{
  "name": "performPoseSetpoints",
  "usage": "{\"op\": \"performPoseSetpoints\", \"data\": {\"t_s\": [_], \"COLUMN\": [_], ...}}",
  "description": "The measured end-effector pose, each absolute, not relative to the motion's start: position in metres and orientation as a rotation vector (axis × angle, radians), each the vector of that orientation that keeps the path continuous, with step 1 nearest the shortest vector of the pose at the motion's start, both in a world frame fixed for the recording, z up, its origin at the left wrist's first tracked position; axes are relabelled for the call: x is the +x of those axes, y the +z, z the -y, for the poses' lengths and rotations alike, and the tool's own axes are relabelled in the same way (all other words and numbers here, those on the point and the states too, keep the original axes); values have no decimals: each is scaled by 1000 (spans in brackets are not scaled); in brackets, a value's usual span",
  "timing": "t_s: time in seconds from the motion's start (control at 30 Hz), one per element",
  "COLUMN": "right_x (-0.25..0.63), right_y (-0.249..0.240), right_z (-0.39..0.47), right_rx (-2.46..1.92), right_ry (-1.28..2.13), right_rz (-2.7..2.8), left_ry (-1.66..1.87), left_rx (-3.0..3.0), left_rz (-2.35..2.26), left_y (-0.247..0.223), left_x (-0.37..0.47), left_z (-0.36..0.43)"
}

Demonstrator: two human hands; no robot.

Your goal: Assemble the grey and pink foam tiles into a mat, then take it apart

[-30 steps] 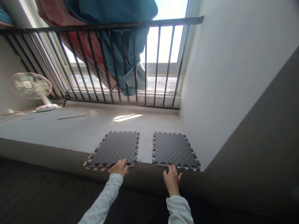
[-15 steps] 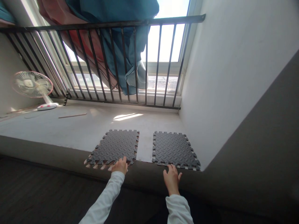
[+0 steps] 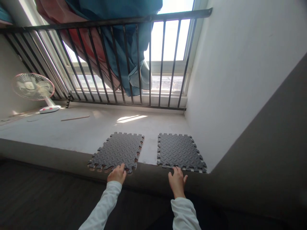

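Two dark grey interlocking foam mats with a raised tread pattern and jigsaw edges are at the front of a white ledge. My left hand (image 3: 117, 174) is closed on the front edge of the left foam mat (image 3: 120, 148), thumb side toward its right corner. That mat overhangs the ledge a little, and paler brownish teeth show under its rim. At the front edge of the right foam mat (image 3: 178, 149), my right hand (image 3: 177, 182) rests its fingertips, with thumb and fingers apart. A strip of ledge separates the two mats.
The white ledge (image 3: 72, 134) ends in a drop to a dark floor (image 3: 35, 188). Behind it runs a black metal railing (image 3: 150, 103) before a window and hanging curtains (image 3: 124, 54). A fan (image 3: 35, 88) and a thin stick (image 3: 75, 118) are at left; a wall (image 3: 223, 83) rises at right.
My left hand has shifted slightly left along the front edge, and the left mat has moved a little, its paler underlying teeth now showing less. My right hand has hardly moved.
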State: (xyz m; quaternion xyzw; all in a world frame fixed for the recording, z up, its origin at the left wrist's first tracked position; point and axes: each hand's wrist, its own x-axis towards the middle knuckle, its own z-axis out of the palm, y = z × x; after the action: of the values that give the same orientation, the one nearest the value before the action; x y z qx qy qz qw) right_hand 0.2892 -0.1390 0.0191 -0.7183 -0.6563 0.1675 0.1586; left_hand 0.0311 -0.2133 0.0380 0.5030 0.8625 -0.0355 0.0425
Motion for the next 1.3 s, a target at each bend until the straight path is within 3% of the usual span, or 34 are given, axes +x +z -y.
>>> {"op": "performPoseSetpoints", "data": {"t_s": [0.7,1.3], "right_x": [290,292], "right_y": [19,7], "right_z": [139,137], "right_rx": [-2053,-2018], "right_ry": [500,464], "right_rz": [1852,1791], "left_ry": [-100,146], "left_rx": [1362,1399], "left_rz": [-2583,-2709], "left_y": [26,7], "left_x": [36,10], "left_z": [209,215]}}
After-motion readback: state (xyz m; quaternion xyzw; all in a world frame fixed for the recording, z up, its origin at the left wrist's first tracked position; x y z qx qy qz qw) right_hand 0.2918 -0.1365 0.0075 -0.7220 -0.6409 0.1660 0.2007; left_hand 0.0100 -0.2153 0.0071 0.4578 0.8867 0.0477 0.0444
